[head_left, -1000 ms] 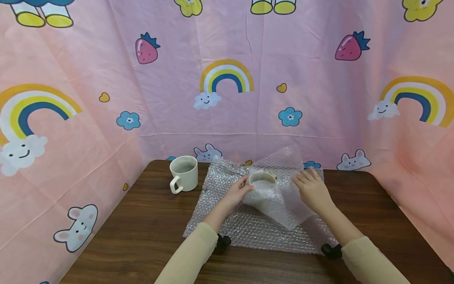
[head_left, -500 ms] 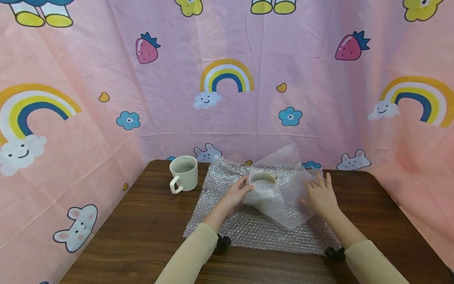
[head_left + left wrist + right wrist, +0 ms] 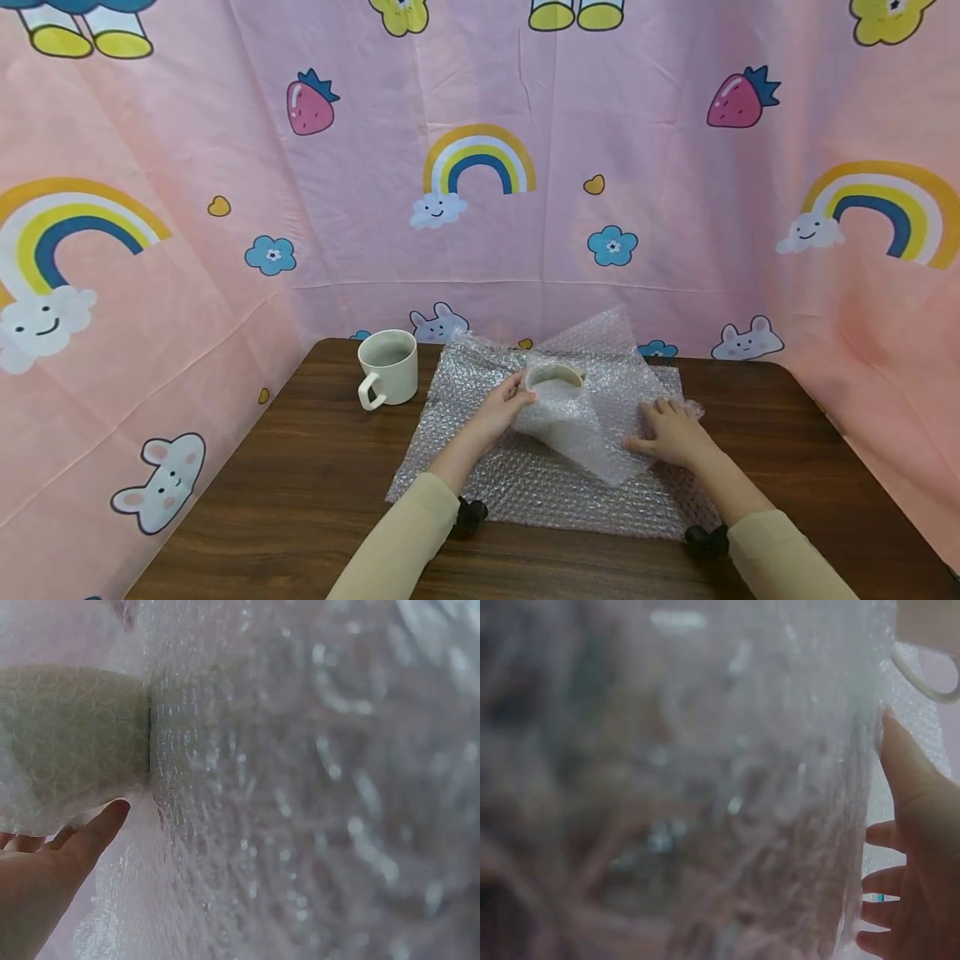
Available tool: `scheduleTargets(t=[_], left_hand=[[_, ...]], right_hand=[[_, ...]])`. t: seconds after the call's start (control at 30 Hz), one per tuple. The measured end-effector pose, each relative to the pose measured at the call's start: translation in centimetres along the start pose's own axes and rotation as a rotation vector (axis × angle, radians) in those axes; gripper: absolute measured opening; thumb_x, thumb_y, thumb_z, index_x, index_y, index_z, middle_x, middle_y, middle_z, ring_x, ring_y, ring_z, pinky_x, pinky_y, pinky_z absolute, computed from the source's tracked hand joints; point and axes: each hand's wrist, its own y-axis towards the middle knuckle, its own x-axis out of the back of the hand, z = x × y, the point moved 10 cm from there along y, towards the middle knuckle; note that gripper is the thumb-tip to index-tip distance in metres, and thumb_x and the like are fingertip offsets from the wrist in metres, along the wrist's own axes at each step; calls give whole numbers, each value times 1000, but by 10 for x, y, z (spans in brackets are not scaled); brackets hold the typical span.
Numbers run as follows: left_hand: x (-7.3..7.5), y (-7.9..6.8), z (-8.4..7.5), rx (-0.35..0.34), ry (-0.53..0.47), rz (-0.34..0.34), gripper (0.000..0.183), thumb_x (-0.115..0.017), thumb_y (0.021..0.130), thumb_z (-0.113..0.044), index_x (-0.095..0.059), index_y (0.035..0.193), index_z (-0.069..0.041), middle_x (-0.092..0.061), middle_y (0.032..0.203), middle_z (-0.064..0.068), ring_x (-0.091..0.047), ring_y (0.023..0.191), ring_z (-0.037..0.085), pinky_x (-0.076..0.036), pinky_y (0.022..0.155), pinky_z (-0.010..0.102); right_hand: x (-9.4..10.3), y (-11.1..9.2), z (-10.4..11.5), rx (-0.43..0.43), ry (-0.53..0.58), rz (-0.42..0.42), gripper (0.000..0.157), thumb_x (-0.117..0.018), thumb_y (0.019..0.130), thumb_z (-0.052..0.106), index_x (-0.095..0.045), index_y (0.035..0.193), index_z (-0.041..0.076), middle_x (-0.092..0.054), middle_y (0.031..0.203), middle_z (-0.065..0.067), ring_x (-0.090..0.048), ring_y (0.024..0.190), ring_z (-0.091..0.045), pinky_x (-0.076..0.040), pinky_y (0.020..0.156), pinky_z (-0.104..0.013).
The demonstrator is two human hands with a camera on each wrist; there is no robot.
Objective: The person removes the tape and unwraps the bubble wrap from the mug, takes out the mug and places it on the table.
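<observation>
A cream mug [image 3: 558, 375] stands in the middle of a bubble wrap sheet [image 3: 555, 510], with a flap of the wrap folded over its front. My left hand [image 3: 501, 408] grips the mug's left side through the wrap; thumb and fingers lie along the covered wall [image 3: 75, 742] in the left wrist view. To the right, my right hand [image 3: 671, 435] rests on the wrap with its fingers spread. The mug's bare handle [image 3: 934, 696] shows in the right wrist view, above that hand's thumb.
A second cream mug [image 3: 388, 367] stands unwrapped at the back left of the dark wooden table [image 3: 300, 475]. A pink patterned cloth [image 3: 480, 250] hangs right behind the table's far edge and along both sides.
My right hand has lifted its fingers, come down nearer to me and flattened the wrap's right-hand part. The left hand and the mug have stayed in place.
</observation>
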Motion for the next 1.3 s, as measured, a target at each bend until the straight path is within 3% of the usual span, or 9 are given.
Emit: scheduleTargets(t=[0.17,0.33,0.43,0.57,0.93,1.13,1.3], left_hand=[[-2,-10,-17,-22,22,1,67,-60,96,-23,-25,152,-11,-24,152,23,-25,138,37,-26,108,51],[-3,-28,-47,-161,114,-32,57,-59,96,-14,-34,146,0,-31,149,22,-28,136,40,-27,108,50],[-3,-30,-48,-234,201,-49,45,-57,98,-16,-47,139,0,-32,150,19,-29,136,38,-30,105,52],[-2,-27,-42,-272,275,-67,37,-56,99,-23,-58,131,-5,-32,151,15,-29,138,32,-35,103,50],[-6,-31,-59,-340,446,-103,32,-57,98,-17,-61,126,-3,-34,151,7,-39,133,26,-48,91,40],[-12,-37,-69,-394,471,-105,32,-55,96,-10,-58,127,-1,-41,146,15,-39,132,32,-46,94,41],[-10,-37,-64,-368,381,-99,31,-56,97,-10,-56,127,-5,-50,138,15,-46,127,30,-41,99,43]], right_hand=[[-12,1,-8,-43,77,78,98,-58,81,69,-40,140,-8,-30,139,-41,-24,127,-60,-26,92,-74],[-16,3,-8,-52,86,113,98,-59,81,67,-38,140,-9,-28,139,-42,-23,127,-61,-26,90,-75],[-16,4,-7,-52,78,122,99,-59,81,67,-38,140,-10,-28,138,-43,-23,126,-62,-27,91,-74],[-15,4,-7,-59,76,131,100,-60,81,67,-37,140,-10,-27,138,-43,-22,126,-62,-26,92,-74],[-15,3,-7,-77,102,142,101,-60,81,66,-34,142,-10,-23,140,-44,-19,128,-62,-23,93,-74],[-16,3,-8,-76,118,139,101,-60,81,66,-33,143,-9,-23,141,-43,-19,129,-61,-22,94,-74],[-17,3,-10,-76,128,148,102,-59,82,67,-32,144,-9,-21,142,-43,-17,129,-61,-21,95,-74]])
